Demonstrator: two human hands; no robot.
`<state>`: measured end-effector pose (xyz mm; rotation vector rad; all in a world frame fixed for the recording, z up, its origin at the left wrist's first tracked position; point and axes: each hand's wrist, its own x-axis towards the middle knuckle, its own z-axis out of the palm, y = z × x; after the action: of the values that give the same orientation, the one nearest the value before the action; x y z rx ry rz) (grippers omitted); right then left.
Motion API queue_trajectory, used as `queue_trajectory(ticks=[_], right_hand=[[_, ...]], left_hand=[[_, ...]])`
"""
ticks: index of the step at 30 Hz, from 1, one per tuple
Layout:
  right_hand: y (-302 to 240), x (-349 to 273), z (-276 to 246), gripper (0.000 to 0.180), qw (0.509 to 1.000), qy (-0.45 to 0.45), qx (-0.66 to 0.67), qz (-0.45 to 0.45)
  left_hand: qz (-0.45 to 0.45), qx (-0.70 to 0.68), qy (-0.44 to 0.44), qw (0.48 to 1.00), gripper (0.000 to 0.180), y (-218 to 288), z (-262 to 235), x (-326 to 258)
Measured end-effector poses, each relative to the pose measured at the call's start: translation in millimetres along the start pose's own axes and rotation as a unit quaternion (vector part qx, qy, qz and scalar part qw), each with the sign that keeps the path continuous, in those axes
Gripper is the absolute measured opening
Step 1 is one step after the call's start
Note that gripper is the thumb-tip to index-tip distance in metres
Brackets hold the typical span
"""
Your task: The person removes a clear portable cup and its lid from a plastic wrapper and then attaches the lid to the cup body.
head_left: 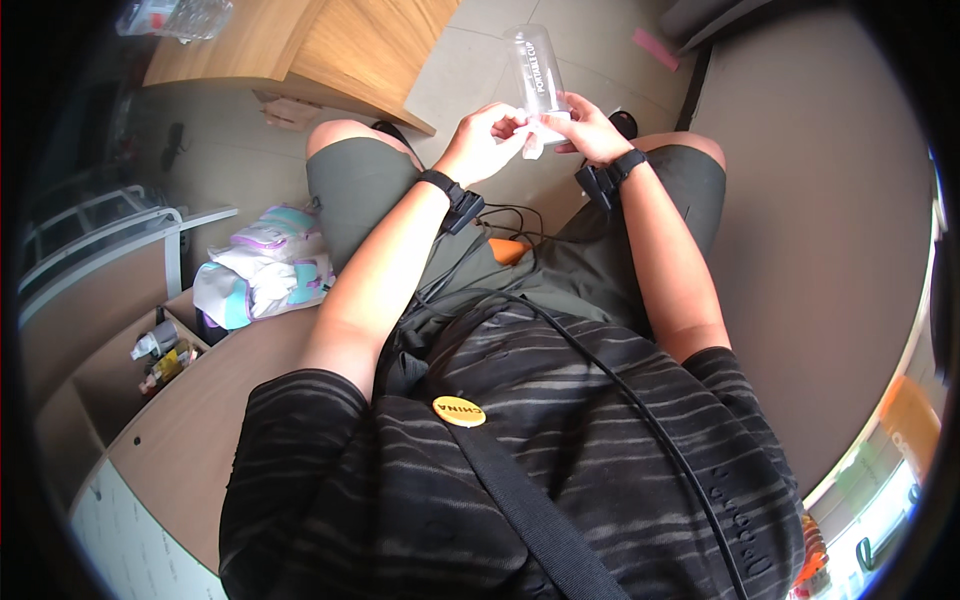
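Observation:
A clear see-through plastic cup (pixel 538 70) with white lettering on its side stands up between my hands, above my knees. My right hand (pixel 596 135) is closed round its lower end, with the thumb in front. At the cup's base, a small white piece (pixel 533 148) shows below my fingers; its kind is too small to make out. My left hand (pixel 486 142) comes in from the left, thumb and fingertips pinched together against the bottom of the cup. What lies between those fingertips is mostly hidden.
A wooden table (pixel 330 45) is at the far left, with clear plastic packaging (pixel 175 18) on it. A white, purple and turquoise bag (pixel 265 265) lies left of my leg. Black cables (pixel 510 215) run across my lap. A grey-brown panel (pixel 800 190) rises on the right.

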<state>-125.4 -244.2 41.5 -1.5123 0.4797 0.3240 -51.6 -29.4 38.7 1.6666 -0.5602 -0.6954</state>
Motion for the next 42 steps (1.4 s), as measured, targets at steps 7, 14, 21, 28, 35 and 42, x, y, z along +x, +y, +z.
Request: queue_trajectory(ticks=[7, 14, 21, 28, 35, 42], right_hand=[[10.2, 14.4, 13.7, 0.085, 0.983, 0.049, 0.114, -0.137], [-7.6, 20.4, 16.4, 0.089, 0.971, 0.152, 0.082, -0.166], [-22.2, 14.8, 16.3, 0.083, 0.966, 0.167, 0.122, -0.153], [-32.8, 11.7, 14.2, 0.084, 0.972, 0.138, 0.108, -0.159], [-59.3, 4.2, 17.4, 0.083, 0.984, 0.12, 0.075, -0.104], [-42.4, 9.7, 11.6, 0.084, 0.979, 0.175, 0.059, -0.083]], left_hand=[[-0.006, -0.002, 0.053, 0.999, 0.016, -13.9, -7.9, 12.4], [-0.036, 0.035, 0.066, 0.997, 0.022, 0.7, -13.1, 26.6], [-0.008, -0.002, 0.074, 0.997, 0.023, 0.9, -10.4, 35.5], [-0.063, 0.029, 0.019, 0.997, 0.022, 25.2, -20.7, 36.2], [-0.027, 0.034, 0.03, 0.999, 0.02, 21.0, -25.2, 30.7], [0.087, 0.144, 0.084, 0.982, 0.016, 34.6, -25.7, 28.6]])
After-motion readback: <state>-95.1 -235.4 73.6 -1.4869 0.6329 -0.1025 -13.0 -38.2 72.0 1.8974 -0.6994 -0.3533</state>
